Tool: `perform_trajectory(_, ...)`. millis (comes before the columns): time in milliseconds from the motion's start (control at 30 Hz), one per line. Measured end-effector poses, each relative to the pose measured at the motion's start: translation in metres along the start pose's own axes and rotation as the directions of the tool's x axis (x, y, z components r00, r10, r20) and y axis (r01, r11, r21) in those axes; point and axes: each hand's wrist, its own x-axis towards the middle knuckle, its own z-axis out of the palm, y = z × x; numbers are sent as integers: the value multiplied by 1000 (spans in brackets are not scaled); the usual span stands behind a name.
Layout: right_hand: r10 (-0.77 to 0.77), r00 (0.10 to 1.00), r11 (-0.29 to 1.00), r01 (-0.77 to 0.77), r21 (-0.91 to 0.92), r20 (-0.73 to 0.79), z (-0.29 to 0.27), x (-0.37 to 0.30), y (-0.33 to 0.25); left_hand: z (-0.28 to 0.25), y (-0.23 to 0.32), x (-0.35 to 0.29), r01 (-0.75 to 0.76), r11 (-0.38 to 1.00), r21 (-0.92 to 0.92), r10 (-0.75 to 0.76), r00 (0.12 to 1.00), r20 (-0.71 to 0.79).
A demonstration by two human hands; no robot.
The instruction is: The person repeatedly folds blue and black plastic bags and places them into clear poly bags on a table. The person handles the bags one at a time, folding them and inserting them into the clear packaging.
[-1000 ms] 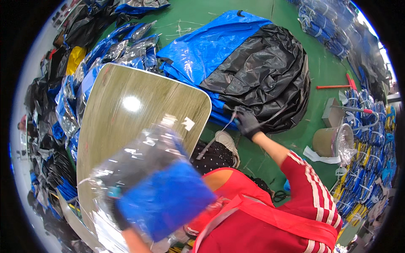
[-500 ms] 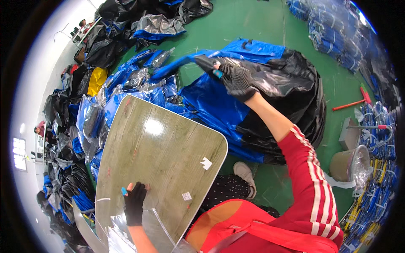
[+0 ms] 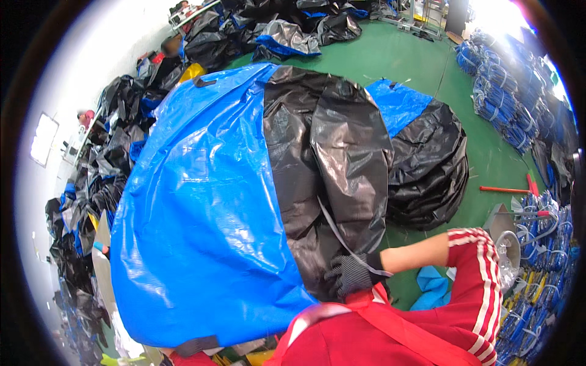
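Observation:
A large bag of blue and black woven plastic sheet (image 3: 201,201) is spread out in front of me, creased and shiny, with a short black tab on its far and near blue edges. My right hand (image 3: 355,274), in a dark knit glove, lies on the black part near my body with its fingers apart. A thin grey strap (image 3: 334,229) runs down the black sheet to that wrist. Of my left hand (image 3: 104,249) only fingertips, one with blue tape, show at the bag's left edge; the sheet hides the rest.
Another blue and black bag (image 3: 430,161) lies on the green floor (image 3: 409,55) beyond. Folded blue bundles (image 3: 500,91) are stacked at the right, near a red-handled tool (image 3: 503,190) and a bucket (image 3: 508,250). Heaped dark sheets (image 3: 116,165) line the left wall.
A blue and black bag has come over the wood-patterned board, hiding most of it. My right hand has drawn back toward my body. My left hand has gone largely behind the sheet.

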Motion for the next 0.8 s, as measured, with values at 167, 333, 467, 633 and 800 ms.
perform_trajectory(167, 324, 888, 847, -426, 319, 326, -34, 15, 28, -23, 2, -109, -64, 862, 503, 103, 993, -50)
perform_trajectory(333, 911, -49, 79, -954, 289, -409, -140, 14, 117, -56, -57, -237, 448, 881, 149, -367, 848, -383)
perform_trajectory(467, 963, -219, -167, -944, 286, -160, -128, 55, 173, -89, -111, -277, 342, 933, 108, -338, 939, -57)
perform_trajectory(633, 857, -221, -122, -965, 233, -466, -72, 66, 235, -144, -186, -191, 302, 953, -19, -300, 934, -194)
perform_trajectory(800, 824, -172, -44, -969, 242, -539, -76, 62, 252, -161, -257, -85, 501, 865, -8, -477, 818, -320)
